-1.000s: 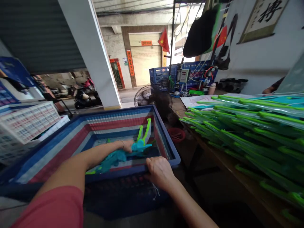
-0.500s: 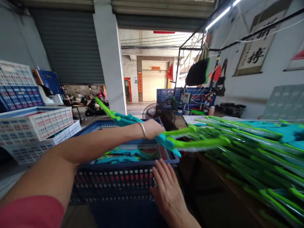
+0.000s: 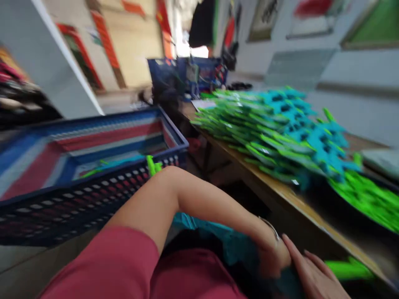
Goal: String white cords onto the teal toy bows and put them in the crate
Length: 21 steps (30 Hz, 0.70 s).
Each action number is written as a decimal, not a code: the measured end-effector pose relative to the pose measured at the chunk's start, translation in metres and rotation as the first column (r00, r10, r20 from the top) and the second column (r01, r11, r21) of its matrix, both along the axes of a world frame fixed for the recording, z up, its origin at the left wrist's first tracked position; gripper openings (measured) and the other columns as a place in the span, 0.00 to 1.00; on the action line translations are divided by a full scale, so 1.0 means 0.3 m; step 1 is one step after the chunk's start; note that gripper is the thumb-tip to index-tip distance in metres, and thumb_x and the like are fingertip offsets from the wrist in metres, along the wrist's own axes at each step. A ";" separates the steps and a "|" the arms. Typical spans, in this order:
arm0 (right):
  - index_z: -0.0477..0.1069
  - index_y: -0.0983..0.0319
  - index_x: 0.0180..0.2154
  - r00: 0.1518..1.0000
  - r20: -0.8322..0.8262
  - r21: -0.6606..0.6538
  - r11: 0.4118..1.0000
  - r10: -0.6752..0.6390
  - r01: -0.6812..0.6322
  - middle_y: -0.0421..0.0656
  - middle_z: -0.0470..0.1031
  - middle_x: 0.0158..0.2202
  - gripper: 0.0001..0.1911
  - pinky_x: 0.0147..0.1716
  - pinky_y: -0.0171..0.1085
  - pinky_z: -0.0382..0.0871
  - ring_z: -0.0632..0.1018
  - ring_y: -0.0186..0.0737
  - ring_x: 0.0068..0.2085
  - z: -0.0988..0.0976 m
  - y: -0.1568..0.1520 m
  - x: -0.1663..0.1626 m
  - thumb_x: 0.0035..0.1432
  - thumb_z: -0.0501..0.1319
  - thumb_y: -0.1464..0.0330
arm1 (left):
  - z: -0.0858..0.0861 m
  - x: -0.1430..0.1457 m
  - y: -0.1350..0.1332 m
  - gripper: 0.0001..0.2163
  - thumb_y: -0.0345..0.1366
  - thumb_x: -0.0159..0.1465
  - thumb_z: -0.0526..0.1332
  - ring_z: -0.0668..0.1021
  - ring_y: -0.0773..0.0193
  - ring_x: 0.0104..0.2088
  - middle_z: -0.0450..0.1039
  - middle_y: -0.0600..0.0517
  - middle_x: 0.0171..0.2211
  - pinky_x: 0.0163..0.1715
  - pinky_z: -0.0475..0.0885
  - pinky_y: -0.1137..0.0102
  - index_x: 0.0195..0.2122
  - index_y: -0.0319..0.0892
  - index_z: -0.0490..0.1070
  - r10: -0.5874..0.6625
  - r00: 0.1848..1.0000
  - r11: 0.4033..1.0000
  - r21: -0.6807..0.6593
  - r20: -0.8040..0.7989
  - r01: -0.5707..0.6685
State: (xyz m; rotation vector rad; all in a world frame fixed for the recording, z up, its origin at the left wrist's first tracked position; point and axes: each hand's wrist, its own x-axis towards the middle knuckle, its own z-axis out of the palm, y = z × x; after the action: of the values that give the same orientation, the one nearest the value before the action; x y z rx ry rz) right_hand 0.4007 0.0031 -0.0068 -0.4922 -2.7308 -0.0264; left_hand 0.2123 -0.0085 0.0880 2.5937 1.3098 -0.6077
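My left arm reaches across to the lower right, and my left hand, with a bracelet at the wrist, is blurred. Its fingers point down and are hidden, so any hold is unclear. My right hand is beside it, fingers stretched out, overlapping the left wrist in view. A bright green plastic part shows just past my right hand, under the table edge. Another green plastic end sticks up behind my left elbow, by the crate's rim. Teal material, smeared, lies below my forearm.
A blue crate with a striped lining stands at the left, teal-and-green pieces inside. On the wooden table at the right lies a large pile of long teal-and-green plastic pieces. A dark container of green parts sits nearer.
The view has swung right and down. My left hand, which held teal-and-green plastic pieces over the crate, has moved to the lower right. My right hand has moved right too.
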 end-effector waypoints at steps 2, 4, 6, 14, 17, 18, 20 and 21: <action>0.45 0.56 0.73 0.988 0.147 -0.123 0.990 -0.049 0.068 0.46 0.80 0.50 0.49 0.58 0.51 0.66 0.81 0.51 0.47 0.022 -0.075 0.123 0.54 0.65 0.62 | -0.112 0.102 -0.012 0.10 0.44 0.53 0.73 0.83 0.64 0.35 0.84 0.50 0.36 0.26 0.76 0.78 0.35 0.48 0.84 -0.071 0.987 0.971 -0.214 0.145 0.101; 0.60 0.59 0.66 0.944 0.306 -0.265 0.941 -0.128 0.213 0.47 0.80 0.49 0.39 0.57 0.48 0.66 0.80 0.49 0.48 0.036 -0.137 0.182 0.55 0.65 0.62 | -0.227 0.172 -0.023 0.22 0.43 0.55 0.71 0.83 0.61 0.37 0.83 0.46 0.42 0.31 0.78 0.75 0.49 0.38 0.80 -0.100 0.958 0.927 -0.324 0.267 0.187; 0.68 0.63 0.60 0.858 0.471 -0.384 0.829 -0.204 0.407 0.49 0.80 0.46 0.30 0.50 0.45 0.69 0.80 0.48 0.47 0.025 -0.184 0.194 0.56 0.65 0.63 | -0.329 0.207 -0.024 0.28 0.47 0.57 0.70 0.83 0.57 0.40 0.82 0.42 0.45 0.35 0.79 0.71 0.54 0.33 0.76 -0.120 0.929 0.886 -0.384 0.351 0.260; 0.68 0.68 0.56 0.814 0.510 -0.459 0.713 -0.278 0.530 0.53 0.77 0.48 0.24 0.50 0.44 0.67 0.76 0.48 0.49 -0.074 -0.270 0.146 0.57 0.62 0.71 | -0.423 0.030 -0.020 0.24 0.43 0.60 0.68 0.78 0.51 0.50 0.78 0.42 0.52 0.45 0.73 0.66 0.56 0.38 0.72 -0.045 0.872 0.849 -0.441 0.487 0.291; 0.68 0.68 0.54 0.844 0.447 -0.431 0.755 -0.298 0.495 0.51 0.76 0.45 0.22 0.49 0.46 0.66 0.76 0.49 0.47 -0.038 -0.240 0.134 0.56 0.60 0.71 | -0.391 -0.089 -0.044 0.27 0.42 0.63 0.66 0.74 0.47 0.57 0.72 0.38 0.59 0.55 0.69 0.61 0.60 0.36 0.68 0.076 0.834 0.879 -0.432 0.546 0.202; 0.69 0.67 0.53 0.845 0.438 -0.435 0.750 -0.307 0.498 0.50 0.76 0.44 0.22 0.49 0.46 0.65 0.75 0.48 0.46 -0.018 -0.226 0.129 0.56 0.60 0.70 | -0.382 -0.126 -0.054 0.28 0.43 0.63 0.66 0.73 0.47 0.59 0.71 0.38 0.60 0.57 0.67 0.61 0.61 0.36 0.67 0.148 0.805 0.877 -0.452 0.574 0.162; 0.69 0.66 0.52 0.845 0.422 -0.456 0.729 -0.327 0.510 0.48 0.76 0.42 0.21 0.47 0.44 0.64 0.75 0.46 0.43 0.027 -0.203 0.112 0.55 0.60 0.70 | -0.369 -0.193 -0.076 0.31 0.45 0.62 0.67 0.72 0.49 0.60 0.70 0.40 0.62 0.60 0.65 0.63 0.63 0.38 0.65 0.320 0.719 0.846 -0.527 0.617 0.076; 0.69 0.65 0.51 0.847 0.410 -0.466 0.720 -0.338 0.513 0.47 0.76 0.41 0.21 0.47 0.43 0.64 0.75 0.45 0.43 0.049 -0.195 0.100 0.54 0.61 0.70 | -0.365 -0.223 -0.085 0.32 0.46 0.61 0.67 0.73 0.50 0.60 0.70 0.42 0.62 0.59 0.66 0.63 0.64 0.40 0.64 0.401 0.670 0.820 -0.570 0.624 0.040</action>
State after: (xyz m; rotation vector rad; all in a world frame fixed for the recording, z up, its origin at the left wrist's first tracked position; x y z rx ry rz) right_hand 0.4308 -0.0554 0.0078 -1.3995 -2.8046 0.6610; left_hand 0.1453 -0.0340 -0.0217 1.8444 0.9166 0.1193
